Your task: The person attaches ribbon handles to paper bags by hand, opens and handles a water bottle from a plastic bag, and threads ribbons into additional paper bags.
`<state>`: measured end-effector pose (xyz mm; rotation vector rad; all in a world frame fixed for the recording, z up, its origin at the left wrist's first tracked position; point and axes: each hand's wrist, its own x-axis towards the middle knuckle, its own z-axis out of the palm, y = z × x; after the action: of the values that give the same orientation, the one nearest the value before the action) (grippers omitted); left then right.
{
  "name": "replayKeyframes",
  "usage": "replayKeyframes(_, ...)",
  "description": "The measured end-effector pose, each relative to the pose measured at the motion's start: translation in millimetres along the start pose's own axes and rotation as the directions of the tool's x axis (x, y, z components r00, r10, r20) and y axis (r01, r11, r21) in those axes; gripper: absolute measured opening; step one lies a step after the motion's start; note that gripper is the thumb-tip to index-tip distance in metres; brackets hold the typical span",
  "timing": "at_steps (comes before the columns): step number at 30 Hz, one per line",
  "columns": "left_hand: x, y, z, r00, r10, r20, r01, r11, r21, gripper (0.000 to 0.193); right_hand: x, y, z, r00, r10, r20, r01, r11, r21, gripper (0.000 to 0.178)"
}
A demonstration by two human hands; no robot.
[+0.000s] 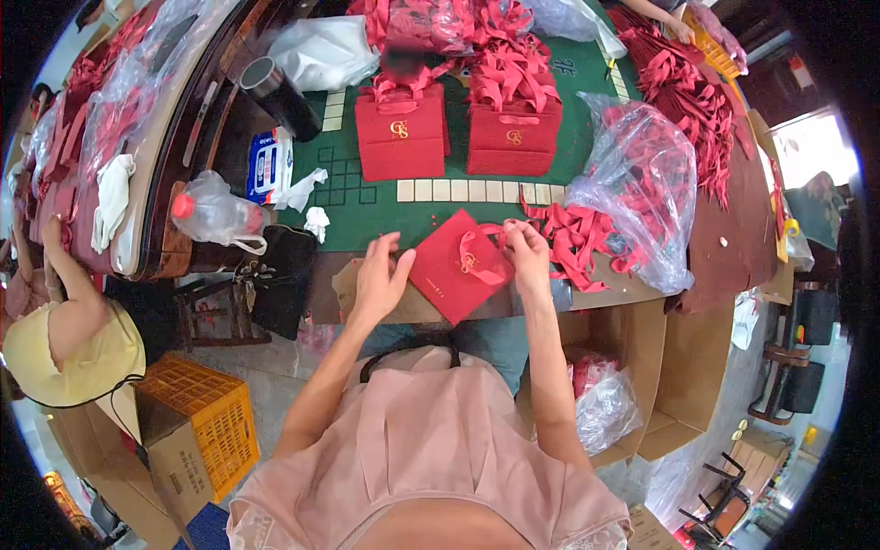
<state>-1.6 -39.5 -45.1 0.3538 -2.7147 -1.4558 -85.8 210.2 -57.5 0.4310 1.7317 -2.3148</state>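
Note:
A small red paper gift bag [449, 284] with gold print lies tilted at the table's near edge, one corner pointing toward me. Its red ribbon handle [491, 274] loops across the front. At the bag's upper right edge, my right hand [527, 257] is closed in a pinch on the ribbon. On the other side, my left hand [378, 282] is open, fingers apart, with the thumb close to the bag's left corner. Whether that thumb touches the bag I cannot tell. Loose red ribbons [582, 240] are heaped just right of my right hand.
Two stacks of red gift bags [401, 137] stand upright on the green mat [353, 215]. A clear plastic bag of ribbons [646, 174] lies right. Left are a dark flask [278, 96], a tissue pack [269, 165] and a plastic bottle [215, 215]. Other people sit around.

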Motion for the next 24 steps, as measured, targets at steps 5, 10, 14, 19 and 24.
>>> replayKeyframes(5, -10, -22, 12, 0.988, -0.092, 0.122, 0.149, 0.739, -0.656, 0.061, -5, 9, 21, 0.998, 0.054, -0.022, -0.050, 0.987, 0.150, 0.015)
replayKeyframes(10, -14, -3, 2, 0.979, -0.096, 0.178, 0.200, 0.566, -0.800, 0.059, -8, 2, 39, 0.996, 0.056, -0.072, -0.042, 0.983, 0.179, 0.014)
replayKeyframes(14, -26, 7, -4, 0.971, -0.056, 0.232, 0.208, 0.675, -0.708, 0.040, 2, 3, 37, 1.000, -0.011, -0.027, 0.015, 0.989, 0.148, 0.015)
replayKeyframes(19, -38, 23, -27, 0.983, 0.011, 0.181, 0.116, 0.729, -0.675, 0.035, 19, -13, 18, 0.987, -0.111, -0.118, 0.122, 0.989, 0.087, 0.016)
replayKeyframes(24, -35, 22, -35, 0.984, -0.007, 0.176, 0.128, 0.716, -0.686, 0.035, 16, -22, 13, 0.993, -0.083, -0.081, 0.080, 0.996, -0.046, 0.020)
